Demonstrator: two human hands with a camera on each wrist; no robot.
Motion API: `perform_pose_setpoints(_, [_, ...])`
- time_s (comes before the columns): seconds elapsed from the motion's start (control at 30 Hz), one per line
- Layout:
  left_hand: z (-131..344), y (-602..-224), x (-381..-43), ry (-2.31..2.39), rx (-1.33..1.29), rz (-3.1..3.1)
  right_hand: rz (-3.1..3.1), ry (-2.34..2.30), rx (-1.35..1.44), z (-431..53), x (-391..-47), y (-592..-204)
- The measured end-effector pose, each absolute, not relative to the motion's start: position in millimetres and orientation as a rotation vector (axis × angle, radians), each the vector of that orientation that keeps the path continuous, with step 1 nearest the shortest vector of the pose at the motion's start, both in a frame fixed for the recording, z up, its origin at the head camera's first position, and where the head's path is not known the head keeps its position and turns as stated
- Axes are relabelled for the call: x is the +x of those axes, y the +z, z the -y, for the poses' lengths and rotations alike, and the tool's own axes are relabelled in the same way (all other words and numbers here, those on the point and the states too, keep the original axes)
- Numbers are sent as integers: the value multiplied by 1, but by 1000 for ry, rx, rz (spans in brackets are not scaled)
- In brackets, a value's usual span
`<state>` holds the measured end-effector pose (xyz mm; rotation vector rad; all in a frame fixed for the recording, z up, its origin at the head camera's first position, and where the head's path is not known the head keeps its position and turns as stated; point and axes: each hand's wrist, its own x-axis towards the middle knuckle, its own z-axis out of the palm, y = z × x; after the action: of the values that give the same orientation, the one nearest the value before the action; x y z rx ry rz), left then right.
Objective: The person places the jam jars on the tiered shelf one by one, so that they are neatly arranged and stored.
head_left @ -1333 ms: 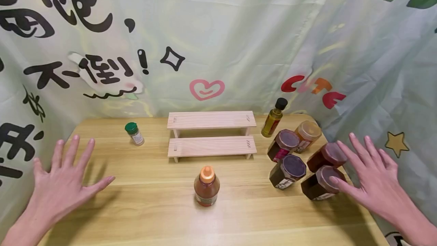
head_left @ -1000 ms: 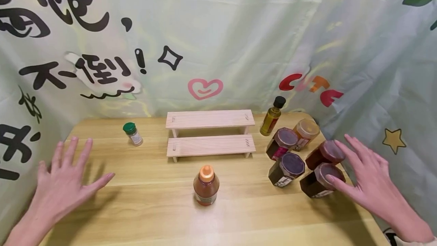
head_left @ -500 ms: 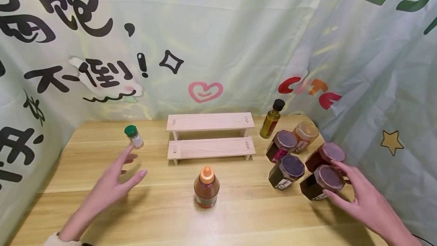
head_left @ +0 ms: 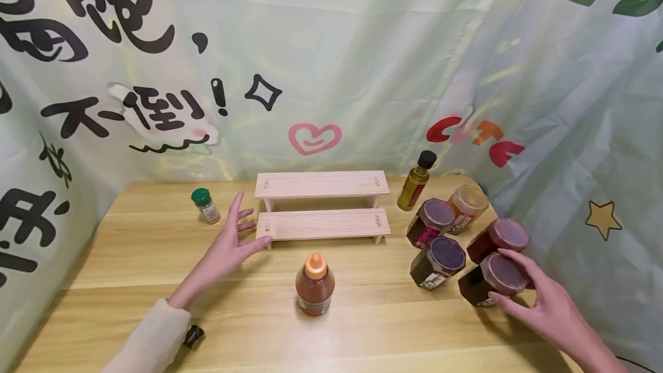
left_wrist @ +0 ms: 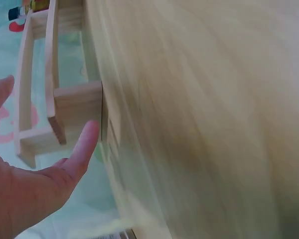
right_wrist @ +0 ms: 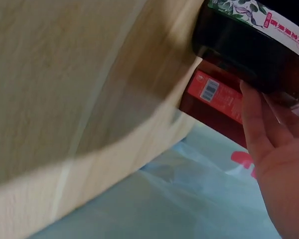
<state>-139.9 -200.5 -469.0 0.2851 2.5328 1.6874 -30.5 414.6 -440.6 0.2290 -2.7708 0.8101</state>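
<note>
My left hand (head_left: 228, 255) reaches to the left end of a two-step wooden rack (head_left: 321, 224), thumb and fingers spread and holding nothing. In the left wrist view, its thumb overlaps the end of the rack's lower step (left_wrist: 79, 107). At the front right, my right hand (head_left: 549, 301) grips a dark jam jar (head_left: 473, 288), thumb on the near side and fingers on the far side. That jar (right_wrist: 249, 50) shows a floral label in the right wrist view. A red jam jar (head_left: 498, 239) stands right behind it, close to the fingers.
Left of the gripped jar stand a dark jar (head_left: 437, 262), a jar with a magenta label (head_left: 431, 222) and an amber jar (head_left: 466, 209). An oil bottle (head_left: 413, 187) is behind them. An orange-capped sauce bottle (head_left: 315, 285) stands centre front; a green-capped shaker (head_left: 206, 206) is back left.
My left hand has swung from the table's left side to the rack's left end. My right hand has come down from above the right edge and closed round the front dark jar.
</note>
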Motion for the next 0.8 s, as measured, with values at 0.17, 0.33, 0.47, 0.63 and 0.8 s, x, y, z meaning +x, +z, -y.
perform_pose_setpoints(0.17, [189,-472,-152,1645,292,-2584,2769,779,162,-412,-31,-444])
perform_pose_setpoints(0.33, [180,-474,-160,1634,325,-2603,2742,752,104,-408,-24,-444])
perform_pose_setpoints(0.47, [179,-477,-164,1688,345,-2566,2704,752,39,-401,-18,-434])
perform_pose_setpoints(0.63, [181,-480,-168,1744,372,-2542,2657,745,-50,-392,-15,-409])
perform_pose_setpoints(0.8, [184,-478,-170,1745,371,-2536,2550,758,-62,-385,-17,-379])
